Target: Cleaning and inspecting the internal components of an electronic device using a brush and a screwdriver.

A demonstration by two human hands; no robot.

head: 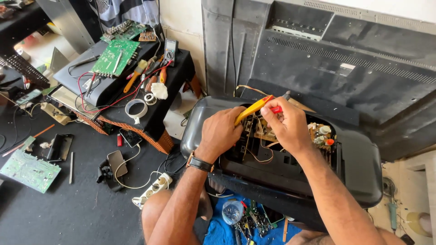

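A black device casing lies open in front of me, showing a circuit board and wires inside. My left hand, with a watch at the wrist, rests on the casing's left rim, fingers curled by a yellow-handled tool. My right hand pinches the tool's red part over the board. The tool's tip is hidden among the wires.
A large dark flat-screen back panel leans behind the casing. A low black table at left carries green boards, a multimeter, screwdrivers and tape rolls. A power strip, phone and green board lie on the dark floor. Small tools lie on a blue cloth.
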